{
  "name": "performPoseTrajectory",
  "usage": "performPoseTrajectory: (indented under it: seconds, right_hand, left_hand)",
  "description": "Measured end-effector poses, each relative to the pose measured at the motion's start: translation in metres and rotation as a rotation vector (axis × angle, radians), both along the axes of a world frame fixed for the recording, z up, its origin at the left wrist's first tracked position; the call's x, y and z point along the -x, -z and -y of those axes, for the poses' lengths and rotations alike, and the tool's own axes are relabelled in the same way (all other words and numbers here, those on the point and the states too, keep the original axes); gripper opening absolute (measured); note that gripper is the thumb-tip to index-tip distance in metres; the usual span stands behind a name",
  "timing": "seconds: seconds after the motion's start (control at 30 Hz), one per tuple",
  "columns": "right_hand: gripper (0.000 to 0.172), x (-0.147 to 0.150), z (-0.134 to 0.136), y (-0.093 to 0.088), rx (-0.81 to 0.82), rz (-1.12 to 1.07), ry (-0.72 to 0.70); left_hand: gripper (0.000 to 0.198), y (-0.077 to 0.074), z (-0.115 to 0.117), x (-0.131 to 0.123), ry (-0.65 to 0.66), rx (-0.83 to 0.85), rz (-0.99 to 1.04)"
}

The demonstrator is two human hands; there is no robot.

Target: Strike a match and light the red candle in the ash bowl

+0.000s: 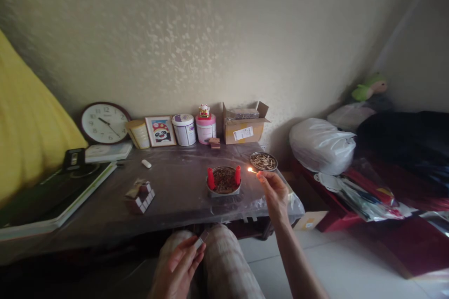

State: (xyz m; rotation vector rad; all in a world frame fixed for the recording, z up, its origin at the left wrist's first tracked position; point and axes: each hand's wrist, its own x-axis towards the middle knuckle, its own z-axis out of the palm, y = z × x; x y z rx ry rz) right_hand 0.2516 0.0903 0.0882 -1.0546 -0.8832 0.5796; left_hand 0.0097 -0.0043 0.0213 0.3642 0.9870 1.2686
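While the lit match [253, 171] burns pinched in the right hand [275, 191], just beside the nearer of 2 red candles [238, 174], lighting seems underway, needing a steady touch to the wick; the left hand [180, 261] clasps a matchbox [201, 240].

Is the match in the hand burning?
Yes, lit: a small bright flame glows at the tip of the match pinched in the right hand.

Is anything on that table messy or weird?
The wall clock stands on the table leaning against the wall instead of hanging. The cardboard box sits open. The right hand holds a lit match near the red candles.
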Motion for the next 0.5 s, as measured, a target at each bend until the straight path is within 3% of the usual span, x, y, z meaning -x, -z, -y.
performPoseTrajectory:
  seconds: [0.27, 0.5]
  right_hand:
    - [0.021, 0.003, -0.016, 0.002, 0.029, 0.061, -0.009]
    - [0.020, 0.003, -0.026, 0.007, 0.065, 0.147, 0.003]
  left_hand:
    - [0.038, 0.019, -0.002, 0.012, 0.027, -0.001, 0.046]
    - [0.039, 0.020, -0.002, 0.015, -0.007, 0.052, 0.073]
